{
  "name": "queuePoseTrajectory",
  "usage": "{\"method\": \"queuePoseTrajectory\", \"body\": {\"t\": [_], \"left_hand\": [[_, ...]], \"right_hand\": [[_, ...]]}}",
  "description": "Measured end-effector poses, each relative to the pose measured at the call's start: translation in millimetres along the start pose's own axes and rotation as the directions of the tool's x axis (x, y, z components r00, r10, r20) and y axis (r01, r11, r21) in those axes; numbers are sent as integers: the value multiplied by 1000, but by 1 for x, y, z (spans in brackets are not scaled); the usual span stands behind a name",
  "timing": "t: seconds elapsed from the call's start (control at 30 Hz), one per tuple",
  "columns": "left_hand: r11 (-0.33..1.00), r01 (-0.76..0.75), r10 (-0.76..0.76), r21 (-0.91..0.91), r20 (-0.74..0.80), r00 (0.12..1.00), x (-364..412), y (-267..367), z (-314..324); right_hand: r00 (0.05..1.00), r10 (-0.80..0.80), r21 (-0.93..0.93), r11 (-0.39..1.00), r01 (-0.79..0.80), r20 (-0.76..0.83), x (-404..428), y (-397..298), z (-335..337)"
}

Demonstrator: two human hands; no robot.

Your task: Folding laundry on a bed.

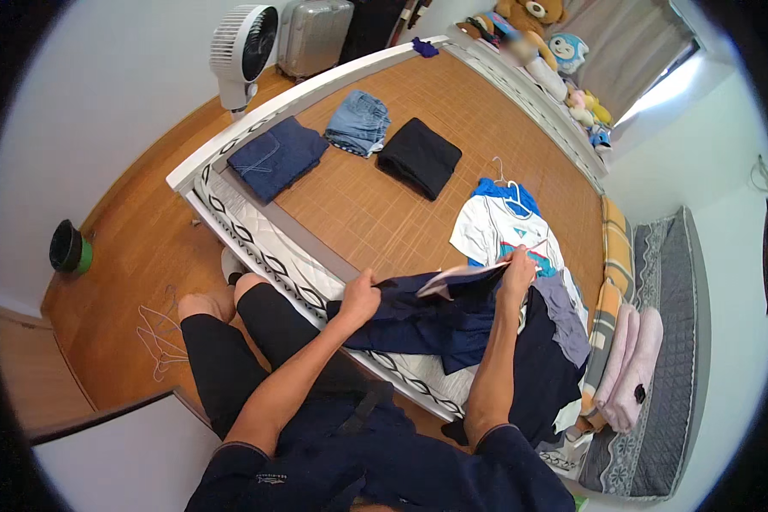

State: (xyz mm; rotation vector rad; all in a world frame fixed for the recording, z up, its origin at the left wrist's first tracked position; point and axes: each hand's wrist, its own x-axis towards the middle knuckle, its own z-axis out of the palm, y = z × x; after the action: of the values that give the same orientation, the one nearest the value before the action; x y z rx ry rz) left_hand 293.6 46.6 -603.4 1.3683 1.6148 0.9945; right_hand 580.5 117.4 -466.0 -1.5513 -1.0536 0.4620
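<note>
A dark navy garment (pixel 422 320) is stretched between my two hands over the near edge of the bed. My left hand (pixel 360 299) is closed on its left end. My right hand (pixel 518 269) grips its right end, where a pale pinkish edge shows. Beyond my right hand lie a white printed T-shirt (pixel 480 227) and a blue garment (pixel 489 187) with hangers. A grey garment (pixel 566 320) and a black garment (pixel 534 377) lie to the right. Farther off sit folded dark blue jeans (pixel 275 157), folded light blue denim (pixel 358 121) and a folded black garment (pixel 420 157).
The white bed frame (pixel 179 169) borders the mat (pixel 333 221). A white fan (pixel 233 61) and silver suitcase (pixel 315 35) stand beyond it. Wire hangers (pixel 160 342) lie on the floor. Rolled pink fabric (pixel 640 371) rests at right; plush toys (pixel 566 51) line the far edge.
</note>
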Motion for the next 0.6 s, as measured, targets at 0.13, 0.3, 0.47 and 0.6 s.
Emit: {"method": "queuePoseTrajectory", "body": {"t": [0.13,0.3,0.47,0.6], "left_hand": [[922,10,85,-387,228,970,14,-8,9],[698,382,11,-606,542,840,3,24,-61],[394,521,205,-757,625,753,-38,12,-213],[779,286,23,-558,481,876,-94,5,-267]], "right_hand": [[823,-482,-91,845,528,301,-108,-94,43],[884,-186,28,981,193,429,-159,-117,100],[810,-155,-287,884,369,565,-153,-69,140],[792,-61,-432,811,394,607,-174,-46,163]]}}
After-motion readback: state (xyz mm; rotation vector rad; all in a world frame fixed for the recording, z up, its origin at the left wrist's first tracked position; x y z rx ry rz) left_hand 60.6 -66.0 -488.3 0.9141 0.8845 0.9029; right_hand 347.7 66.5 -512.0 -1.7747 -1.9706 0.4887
